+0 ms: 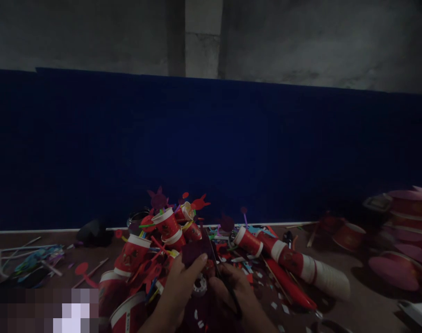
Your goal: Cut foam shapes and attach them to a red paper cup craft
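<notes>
Low in the middle of the head view, my left hand [183, 284] is closed, its thumb pressing on a piece of dark purple paper [193, 254]. My right hand [244, 289] has its fingers through the black handles of a pair of scissors [236, 300]. The scissor blades point away from me, along the right side of the paper. Dim light hides whether the blades touch it. Below and between my hands lies a white ring-shaped roll [199, 286], perhaps tape. Small paper scraps [274, 305] are strewn around my right hand.
Left of my hands, red paper cups [133, 254] hold straws and paper cutouts [158, 199]. A row of nested cups [294, 263] lies on the right beside a long red packet [290, 284]. Blurred red cups with pink discs [410, 245] stand far right. A blue panel [211, 148] rises behind.
</notes>
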Motion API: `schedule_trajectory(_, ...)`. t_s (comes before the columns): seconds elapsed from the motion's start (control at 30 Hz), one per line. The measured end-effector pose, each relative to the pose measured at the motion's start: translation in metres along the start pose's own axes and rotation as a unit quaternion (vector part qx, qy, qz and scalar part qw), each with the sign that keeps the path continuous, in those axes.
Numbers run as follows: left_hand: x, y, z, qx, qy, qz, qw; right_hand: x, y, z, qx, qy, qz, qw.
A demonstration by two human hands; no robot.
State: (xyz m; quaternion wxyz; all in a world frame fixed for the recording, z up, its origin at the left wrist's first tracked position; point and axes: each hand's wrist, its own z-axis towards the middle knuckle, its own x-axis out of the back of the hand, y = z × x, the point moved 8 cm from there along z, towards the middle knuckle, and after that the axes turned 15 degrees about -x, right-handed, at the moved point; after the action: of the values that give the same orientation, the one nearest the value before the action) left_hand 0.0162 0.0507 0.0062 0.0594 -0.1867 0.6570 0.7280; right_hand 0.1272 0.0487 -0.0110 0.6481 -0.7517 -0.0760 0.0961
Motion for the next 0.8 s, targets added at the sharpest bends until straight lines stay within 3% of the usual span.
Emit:
schedule_trajectory(0.3,0.003,-0.005,0.006,-0.004,-0.010,0.017,1.000,0.001,0.001,0.002,-0.001,0.000,0.022,1.000)
schedule_trajectory(0.57,0.003,0.004,0.008,-0.006,-0.037,0.025,0.999,0.001,0.007,0.004,-0.054,0.003,0.008,0.998)
schedule_trajectory(0.8,0.007,-0.004,0.001,0.002,0.036,0.037,0.999,0.001,0.014,0.005,-0.050,0.007,0.016,0.999)
